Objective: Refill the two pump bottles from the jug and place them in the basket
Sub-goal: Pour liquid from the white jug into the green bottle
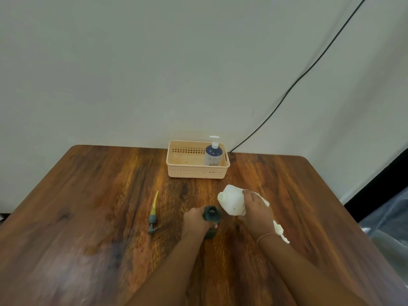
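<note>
The second refill is judged to be in hand. A dark green bottle (211, 217) is stood upright on the worktop (88, 206), its neck open, and is gripped around the body by the left hand (195, 220), whose fingers are closed on it. A white jug (231, 200) is held tilted over in the right hand (256, 212), which is clamped around its side; the jug's lower end is brought close to the open neck, just to the right of it and above. Whether liquid is flowing cannot be told.

The green bottle's pump (153, 214), with its yellowish dip tube, is laid on the worktop to the left, apart from the bottle. A blue pump bottle (213, 154), pump fitted, is already stood at the right end of the peach basket (196, 173) at the far edge, so one half of the task appears done.

The next move calls for the jug's mouth to be lined up squarely over the narrow neck and the tilt to be eased so that nothing is spilled. After that, the jug would need to be set down, the pump screwed back on, and the bottle placed in the free left part of the basket.
</note>
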